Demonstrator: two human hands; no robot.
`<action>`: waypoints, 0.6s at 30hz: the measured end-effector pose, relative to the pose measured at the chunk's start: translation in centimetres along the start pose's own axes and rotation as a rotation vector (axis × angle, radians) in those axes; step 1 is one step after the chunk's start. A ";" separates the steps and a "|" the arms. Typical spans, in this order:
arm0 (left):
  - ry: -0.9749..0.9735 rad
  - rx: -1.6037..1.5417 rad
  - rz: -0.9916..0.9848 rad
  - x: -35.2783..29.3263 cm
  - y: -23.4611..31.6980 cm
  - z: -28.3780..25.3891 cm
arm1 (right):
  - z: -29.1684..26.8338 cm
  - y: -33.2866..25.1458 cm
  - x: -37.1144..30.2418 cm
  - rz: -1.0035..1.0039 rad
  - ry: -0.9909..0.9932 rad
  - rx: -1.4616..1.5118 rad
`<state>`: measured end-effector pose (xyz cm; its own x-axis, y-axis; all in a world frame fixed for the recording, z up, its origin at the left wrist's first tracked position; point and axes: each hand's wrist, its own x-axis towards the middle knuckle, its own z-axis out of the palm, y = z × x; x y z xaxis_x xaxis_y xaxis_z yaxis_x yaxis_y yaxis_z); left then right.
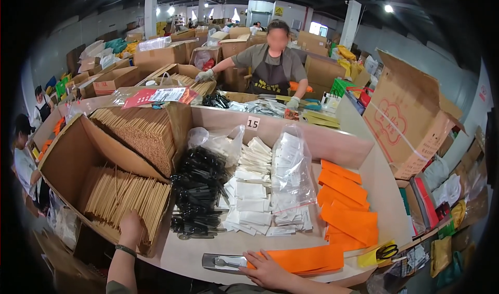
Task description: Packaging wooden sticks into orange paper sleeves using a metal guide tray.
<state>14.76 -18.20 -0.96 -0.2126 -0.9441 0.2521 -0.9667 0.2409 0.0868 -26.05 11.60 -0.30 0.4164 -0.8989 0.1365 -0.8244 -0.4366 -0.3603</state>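
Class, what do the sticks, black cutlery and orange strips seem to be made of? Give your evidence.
Sticks: probably wood or bamboo, matte; pale tan colour.
Black cutlery: likely plastic, glossy; bright highlights.
Orange strips: perhaps paper or thin fabric, matte; flat, straight-edged, no shine.

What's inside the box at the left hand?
The box holds thin tan sticks, lying side by side. The left hand hides some of them. What lies under the top sticks, and the box's bottom, is covered and cannot be seen.

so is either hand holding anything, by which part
Left hand at the sticks: hold can't be told. Right hand lies on the left end of the orange sleeves, grip unclear.
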 end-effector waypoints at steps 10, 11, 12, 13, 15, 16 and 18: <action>-0.232 0.086 -0.038 1.5 0.6 -1.3 | 1.2 0.2 -0.1 -0.019 0.009 -0.001; -0.260 0.091 -0.024 1.5 0.7 -1.5 | 1.5 0.2 -0.4 -0.020 0.004 0.010; -0.271 0.098 -0.027 1.6 0.9 -1.7 | 1.5 0.2 -0.4 -0.022 0.012 0.011; -0.299 0.105 -0.024 1.6 1.1 -2.0 | 1.3 0.1 -0.4 -0.022 0.018 0.015; -0.349 0.123 -0.028 1.4 0.9 -2.1 | 0.7 -0.4 -0.3 -0.006 -0.004 0.012; -0.314 0.122 -0.038 1.1 0.6 -1.8 | 0.4 -0.8 -0.3 0.009 -0.020 -0.007; -0.212 0.091 -0.003 1.4 0.0 -1.4 | -0.1 -0.8 0.0 0.010 -0.020 0.022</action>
<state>14.67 -19.18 0.77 -0.2259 -0.9732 0.0431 -0.9741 0.2260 -0.0025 -25.42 11.93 0.11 0.4161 -0.9021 0.1143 -0.8201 -0.4266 -0.3813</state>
